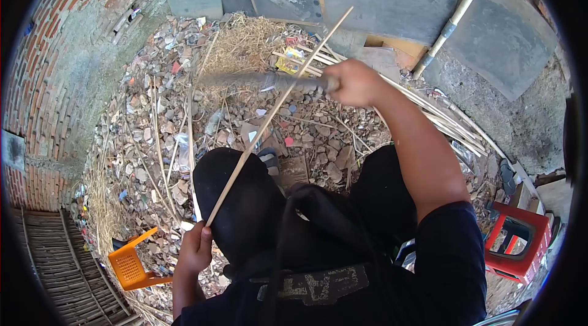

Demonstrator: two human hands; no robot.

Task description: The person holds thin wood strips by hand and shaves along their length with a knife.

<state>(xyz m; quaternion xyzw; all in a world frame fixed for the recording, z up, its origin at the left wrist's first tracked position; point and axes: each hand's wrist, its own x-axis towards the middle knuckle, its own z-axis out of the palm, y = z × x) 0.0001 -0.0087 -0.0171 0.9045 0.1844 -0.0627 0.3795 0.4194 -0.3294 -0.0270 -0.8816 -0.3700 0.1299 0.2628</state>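
My left hand (195,249) is closed on the lower end of a long thin bamboo strip (269,119), which slants up and to the right across my left knee. My right hand (354,83) is wrapped round the handle of a long blade (263,81), blurred by motion, that points left and crosses the strip. A second pale strip (192,161) runs upward from beside my left hand. Behind and below my right hand lie several more pale strips (438,116) on the ground.
Rubble and litter (324,148) cover the ground, with dry straw (236,44) ahead. An orange plastic chair (131,266) is at lower left, a red plastic crate (525,237) at lower right. A brick wall (43,81) rises left; a pole (450,26) leans ahead.
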